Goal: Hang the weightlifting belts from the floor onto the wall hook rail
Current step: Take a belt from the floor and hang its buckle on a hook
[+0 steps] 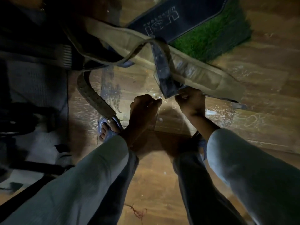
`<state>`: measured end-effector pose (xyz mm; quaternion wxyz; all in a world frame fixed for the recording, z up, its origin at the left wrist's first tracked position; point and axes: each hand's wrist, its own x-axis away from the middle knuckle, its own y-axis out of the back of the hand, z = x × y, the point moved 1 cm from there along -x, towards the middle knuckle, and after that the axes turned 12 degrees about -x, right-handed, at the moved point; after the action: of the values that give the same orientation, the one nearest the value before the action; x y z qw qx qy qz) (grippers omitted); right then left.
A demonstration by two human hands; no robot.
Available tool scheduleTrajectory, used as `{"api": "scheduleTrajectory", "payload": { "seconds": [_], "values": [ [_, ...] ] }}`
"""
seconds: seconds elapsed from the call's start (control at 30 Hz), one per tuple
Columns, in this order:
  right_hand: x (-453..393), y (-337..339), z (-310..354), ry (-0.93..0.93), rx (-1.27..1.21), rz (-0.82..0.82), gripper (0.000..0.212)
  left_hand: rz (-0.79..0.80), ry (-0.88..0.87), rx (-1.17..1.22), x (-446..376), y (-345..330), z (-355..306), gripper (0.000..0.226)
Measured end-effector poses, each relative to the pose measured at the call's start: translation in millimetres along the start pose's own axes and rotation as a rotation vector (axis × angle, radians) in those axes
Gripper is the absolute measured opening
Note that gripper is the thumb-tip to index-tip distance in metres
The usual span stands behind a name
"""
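Two hands low over floor (243,127) — right hand (190,101) pinching dark strap (164,70), left hand (144,106) fisted, empty.

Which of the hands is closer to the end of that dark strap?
Right. The right hand pinches the dark strap at its lower end; the left hand is a closed fist just beside it.

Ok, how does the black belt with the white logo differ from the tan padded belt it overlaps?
The black logo belt is dark, smooth and printed with white lettering; the tan padded belt is pale, cushioned, with stitched edges and no clear logo. The black one lies partly on the green turf mat; the tan one stretches across the wooden floor, beside the right hand. Both are wide and lie flat.
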<state>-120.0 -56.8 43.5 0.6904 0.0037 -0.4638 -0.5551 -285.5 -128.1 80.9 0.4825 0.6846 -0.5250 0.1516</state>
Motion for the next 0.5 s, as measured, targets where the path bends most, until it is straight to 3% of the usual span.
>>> {"api": "scheduleTrajectory", "payload": {
  "seconds": [0.17,0.37,0.5],
  "values": [
    [-31,-29,-21,-0.17,-0.02,0.26,0.067,0.069,0.12,0.114,-21,-15,19,0.024],
    [-23,-30,-9,-0.036,0.071,0.233,0.024,0.071,0.137,0.089,-14,-8,28,0.021],
    [-4,-7,28,-0.065,-0.104,0.319,0.011,-0.01,0.157,0.105,5,7,14,0.034]
  ]
}}
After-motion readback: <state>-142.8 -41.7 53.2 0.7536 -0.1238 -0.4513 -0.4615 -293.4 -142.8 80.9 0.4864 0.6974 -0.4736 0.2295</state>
